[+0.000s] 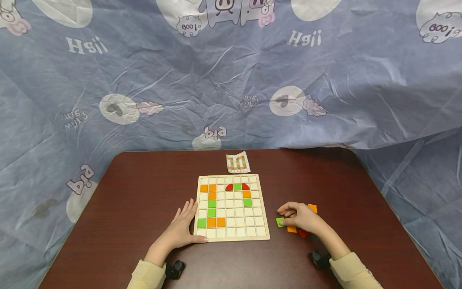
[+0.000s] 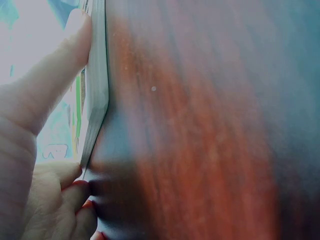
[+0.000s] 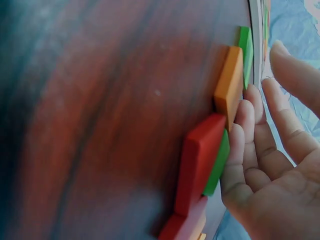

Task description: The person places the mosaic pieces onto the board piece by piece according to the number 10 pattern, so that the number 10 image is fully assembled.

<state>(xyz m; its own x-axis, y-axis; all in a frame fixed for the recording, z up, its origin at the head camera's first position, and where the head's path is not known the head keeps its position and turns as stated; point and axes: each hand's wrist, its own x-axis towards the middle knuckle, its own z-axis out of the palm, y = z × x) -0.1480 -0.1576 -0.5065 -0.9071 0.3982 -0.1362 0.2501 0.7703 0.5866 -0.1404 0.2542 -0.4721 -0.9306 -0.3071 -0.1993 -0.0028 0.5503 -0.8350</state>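
Note:
A pale square grid board (image 1: 230, 212) lies on the table, with orange and green square tiles and two red rounded pieces set in some cells. My left hand (image 1: 178, 230) rests against the board's lower left, fingers along its left edge and thumb at the front corner. Right of the board, my right hand (image 1: 303, 216) reaches over loose pieces, its thumb and index apart with nothing between them. Beside its fingertips are a green tile (image 3: 245, 52) and an orange tile (image 3: 229, 85). A red piece (image 3: 200, 160) and another green tile (image 3: 217, 165) lie nearer the palm.
Behind the board lies a small creased paper card (image 1: 238, 165) with a coloured grid pattern. An orange tile (image 1: 312, 208) shows past the right hand. The dark wooden table (image 1: 151, 176) ends at a blue printed cloth (image 1: 231, 80).

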